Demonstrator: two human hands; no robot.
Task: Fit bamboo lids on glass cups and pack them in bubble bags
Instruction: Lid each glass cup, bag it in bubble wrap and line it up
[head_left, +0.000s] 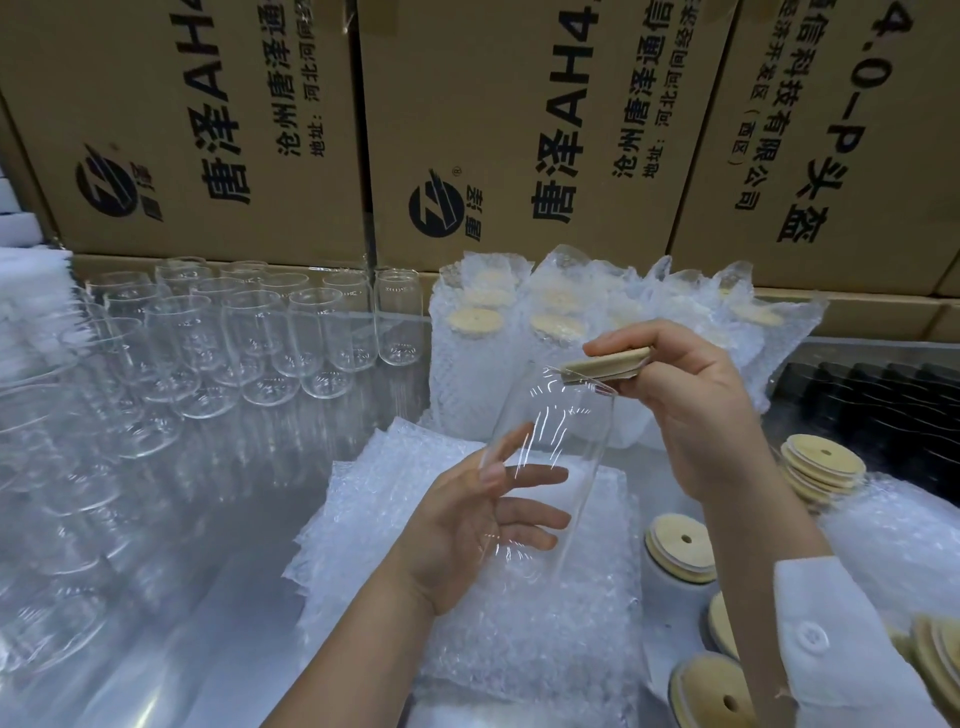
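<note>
- Fingers (540, 475) of the left hand (467, 530) wrap the lower body of a glass cup (556, 457), held tilted above the stack of flat bubble bags (374, 499) on the tabletop (218, 597).
- Fingers of the right hand (691, 405) pinch a bamboo lid (608, 365) at its edges; the lid sits tilted, touching the cup's rim on one side.
- Seating the lid well likely calls for levelling it over the mouth, then pressing evenly around the edge while the left hand steadies the glass.
- Spare lids (821, 467) lie to the right; bagged cups (483, 332) stand behind; bare cups (270, 332) stand to the left.
</note>
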